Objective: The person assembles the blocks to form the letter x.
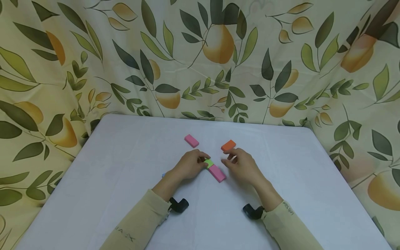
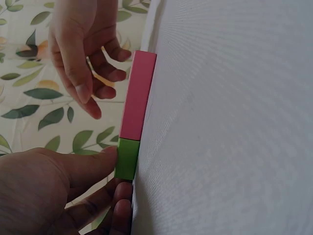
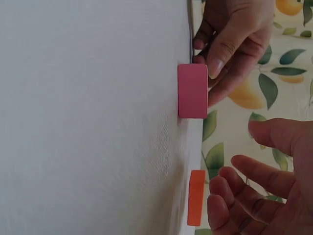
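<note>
Near me on the table (image 1: 125,156), a long pink block (image 1: 217,173) touches the green block (image 1: 209,163) my left hand (image 1: 190,165) pinches between thumb and fingers; I should hold it flat so the ends sit snug. My empty right hand (image 1: 243,166), fingers spread, is just beside the orange block (image 1: 228,144) and must not bump the joined pair; another pink block (image 1: 191,141) lies farther off.

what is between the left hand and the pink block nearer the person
A green block. The left wrist view shows it between the left hand, which pinches it, and the nearer pink block, end to end.
</note>
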### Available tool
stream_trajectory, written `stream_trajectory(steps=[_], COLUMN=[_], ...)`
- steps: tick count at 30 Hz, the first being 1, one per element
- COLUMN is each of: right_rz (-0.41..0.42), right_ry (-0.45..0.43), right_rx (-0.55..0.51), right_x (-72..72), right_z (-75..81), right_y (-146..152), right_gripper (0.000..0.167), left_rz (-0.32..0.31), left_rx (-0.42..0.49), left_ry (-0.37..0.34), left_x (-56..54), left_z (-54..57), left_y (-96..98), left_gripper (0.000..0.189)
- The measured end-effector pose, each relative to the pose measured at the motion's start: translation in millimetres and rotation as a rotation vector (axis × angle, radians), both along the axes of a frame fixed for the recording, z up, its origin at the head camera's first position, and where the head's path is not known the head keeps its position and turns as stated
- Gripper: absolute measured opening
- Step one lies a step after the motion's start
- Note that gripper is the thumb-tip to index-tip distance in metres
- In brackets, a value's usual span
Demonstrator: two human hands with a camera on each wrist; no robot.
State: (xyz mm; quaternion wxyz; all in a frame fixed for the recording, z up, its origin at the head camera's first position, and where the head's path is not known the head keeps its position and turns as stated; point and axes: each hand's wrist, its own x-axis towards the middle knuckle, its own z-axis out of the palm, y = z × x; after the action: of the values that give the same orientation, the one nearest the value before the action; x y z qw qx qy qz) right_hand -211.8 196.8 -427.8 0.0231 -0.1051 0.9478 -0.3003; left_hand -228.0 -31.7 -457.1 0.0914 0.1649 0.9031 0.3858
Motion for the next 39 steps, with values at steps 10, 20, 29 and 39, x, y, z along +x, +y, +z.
stream_trajectory(steps=[10,20,29,39], right_rz=[-0.056,-0.115,-0.132,-0.160], right_ry=[-0.023,-0.030,-0.013,-0.051], right_rx=[-0.030,-0.062,-0.081,-0.094], right_x=[-7.5,-15.3,-23.5,-27.5], right_z=[0.2,-1.6,-4.1,-4.9], right_y=[6.9,11.4,15.7,19.6], right_gripper=[0.035,0.040,0.045,0.044], left_rz=[0.002,0.000,0.000,0.007], left_rx=[0.007,0.019,0.022,0.019], left_ry=[-0.008,-0.009,-0.017,-0.034], left_x=[-0.9,-1.7,-1.4,-1.4], left_z=[-1.7,-2.4,-2.8,-1.3], left_y=[-0.3,-0.5,-1.1,-2.3], left_gripper=[0.027,0.026,0.027,0.027])
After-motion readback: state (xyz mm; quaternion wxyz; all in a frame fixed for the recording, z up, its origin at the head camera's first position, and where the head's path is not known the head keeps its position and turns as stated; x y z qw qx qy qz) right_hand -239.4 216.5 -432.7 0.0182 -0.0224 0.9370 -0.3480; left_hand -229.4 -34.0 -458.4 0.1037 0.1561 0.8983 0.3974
